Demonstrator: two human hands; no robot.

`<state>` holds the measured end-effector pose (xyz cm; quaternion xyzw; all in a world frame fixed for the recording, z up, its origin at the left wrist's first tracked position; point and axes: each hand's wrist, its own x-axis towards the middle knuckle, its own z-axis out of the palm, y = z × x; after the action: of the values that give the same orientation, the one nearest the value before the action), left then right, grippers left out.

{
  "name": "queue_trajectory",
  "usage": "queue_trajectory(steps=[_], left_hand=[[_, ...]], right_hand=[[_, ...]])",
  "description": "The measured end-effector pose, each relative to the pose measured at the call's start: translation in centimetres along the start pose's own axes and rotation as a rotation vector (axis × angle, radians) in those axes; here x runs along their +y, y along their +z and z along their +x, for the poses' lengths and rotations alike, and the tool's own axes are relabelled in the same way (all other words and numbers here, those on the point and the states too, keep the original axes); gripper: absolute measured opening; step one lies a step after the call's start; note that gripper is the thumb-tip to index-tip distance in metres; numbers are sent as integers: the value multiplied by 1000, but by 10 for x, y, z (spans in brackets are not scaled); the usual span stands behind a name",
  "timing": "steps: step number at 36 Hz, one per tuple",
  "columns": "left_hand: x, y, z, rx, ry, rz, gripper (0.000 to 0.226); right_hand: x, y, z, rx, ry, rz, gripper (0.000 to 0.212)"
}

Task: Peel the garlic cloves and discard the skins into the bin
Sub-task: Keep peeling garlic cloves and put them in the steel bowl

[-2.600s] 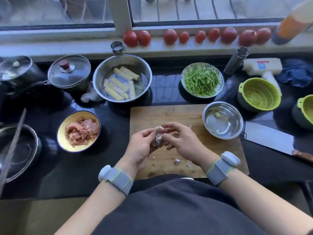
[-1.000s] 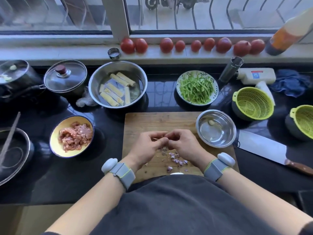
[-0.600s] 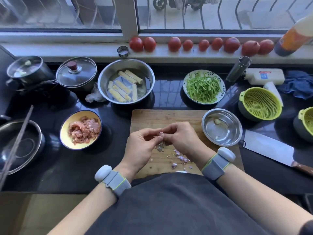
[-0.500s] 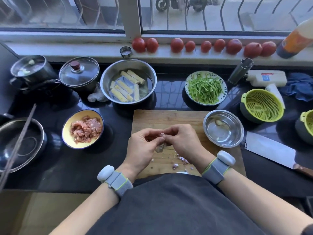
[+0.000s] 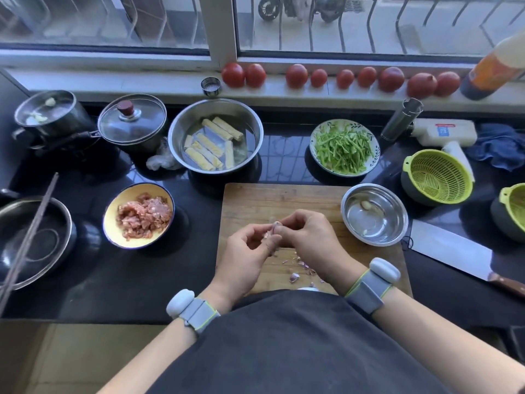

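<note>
Both hands, left (image 5: 246,251) and right (image 5: 308,237), pinch one garlic clove (image 5: 272,229) above the cutting board's (image 5: 255,200) bare middle.

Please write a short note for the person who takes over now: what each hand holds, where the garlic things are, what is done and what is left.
Left hand and right hand: both pinch one garlic clove above the cutting board, partly peeled.
Done: two peeled cloves lie in the steel bowl on the board's right side.
Loose skins lie on the board near its front edge.
Left: finish this clove, put it in the bowl, gather the skins for the bin. No bin is in view.
</note>
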<state>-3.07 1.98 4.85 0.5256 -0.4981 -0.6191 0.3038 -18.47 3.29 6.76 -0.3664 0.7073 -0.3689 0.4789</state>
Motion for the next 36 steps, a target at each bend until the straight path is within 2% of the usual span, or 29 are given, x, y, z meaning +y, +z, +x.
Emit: queue_trajectory(steps=[3,6,8,11,15,17,21,23,26,31,33,36], left_hand=[[-2,-4,-1,36,179,323,14],[-1,-7,-1,-34,427,571,13],[2,-8,0,-135,462,572,10],[5,-10,-1,-181,393,534,9],[5,-9,1,-212,325,717,19],[5,-8,3,-162,364,737,22],[2,8,10,-36,348,528,18],[-2,14,13,-35,322,499,16],[-5,16,13,-75,255,576,21],[-1,25,20,-15,86,481,46],[2,25,26,4,61,473,48],[7,25,30,82,34,330,48]], right_hand=[[-4,-1,-2,-53,76,122,12],[-7,-6,-3,-128,55,-55,14],[-6,-9,-1,-181,27,-142,14],[-3,-12,-3,-288,-18,-255,21],[-1,-9,-6,-171,-106,-332,24],[-1,-3,-7,-160,-35,-226,22],[-7,4,-11,-299,287,146,36],[-7,2,-11,-271,281,273,34],[-1,1,-9,-165,194,161,30],[-9,9,2,-52,225,6,39],[-17,14,8,-53,249,-51,42],[-26,19,14,-116,252,-97,44]])
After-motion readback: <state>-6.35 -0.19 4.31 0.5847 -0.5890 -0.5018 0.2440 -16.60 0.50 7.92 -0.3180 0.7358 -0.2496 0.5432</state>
